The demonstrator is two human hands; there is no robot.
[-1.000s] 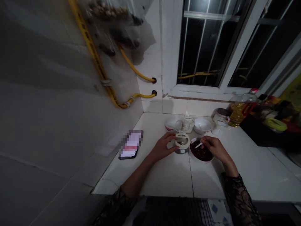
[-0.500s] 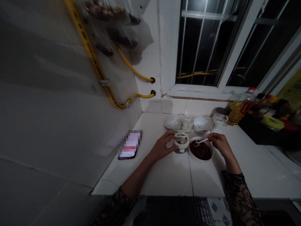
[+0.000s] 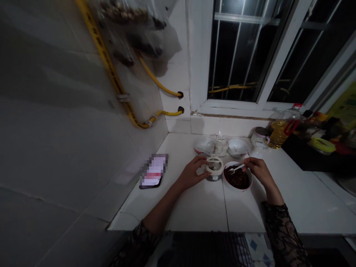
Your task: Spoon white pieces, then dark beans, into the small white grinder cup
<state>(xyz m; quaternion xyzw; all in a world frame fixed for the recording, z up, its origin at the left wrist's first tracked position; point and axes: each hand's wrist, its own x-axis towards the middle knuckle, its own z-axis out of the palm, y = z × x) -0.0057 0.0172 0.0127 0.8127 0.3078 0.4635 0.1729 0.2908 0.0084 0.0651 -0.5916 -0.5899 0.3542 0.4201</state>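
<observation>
My left hand point(image 3: 191, 172) is wrapped round a small open jar point(image 3: 214, 170) with a white rim and dark contents, standing on the white counter point(image 3: 200, 207). Right beside it sits a white bowl point(image 3: 238, 178) filled with a dark red mix. My right hand point(image 3: 257, 168) pinches the handle of a small white spoon point(image 3: 235, 169), whose scoop lies over the bowl's left side, close to the jar.
A phone point(image 3: 152, 171) lies by the left wall. Behind the jar stand two small glass jars point(image 3: 217, 147), white bowls point(image 3: 237, 147) and a lidded pot point(image 3: 260, 139). An oil bottle point(image 3: 283, 128) and other bottles crowd the back right. Yellow hoses run along the wall.
My right hand has risen from inside the bowl to its far right rim, drawing the spoon up and pointing it left toward the jar. The left hand has stayed on the jar.
</observation>
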